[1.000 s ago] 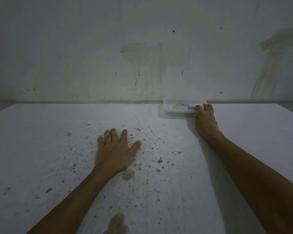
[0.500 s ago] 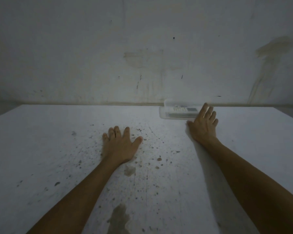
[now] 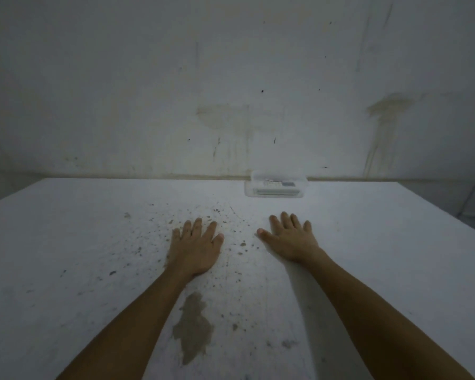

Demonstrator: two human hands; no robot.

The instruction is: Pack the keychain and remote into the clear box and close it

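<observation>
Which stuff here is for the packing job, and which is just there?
For the job:
clear box, at the table's far edge
remote, inside it
left hand and right hand, flat, empty

Just there:
table
brown stain
wall

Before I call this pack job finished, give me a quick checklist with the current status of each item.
1. Remote inside the clear box: ok, a white remote shows through the plastic.
2. Keychain inside the box: cannot tell, too small and dim to make out.
3. Lid on the box: ok by the look of it; whether it is latched, cannot tell.
4. Box resting stably on the table: ok, at the far edge near the wall.
5. Right hand clear of the box: ok, flat on the table, apart from it.
6. Left hand empty: ok, open and flat on the table.
</observation>
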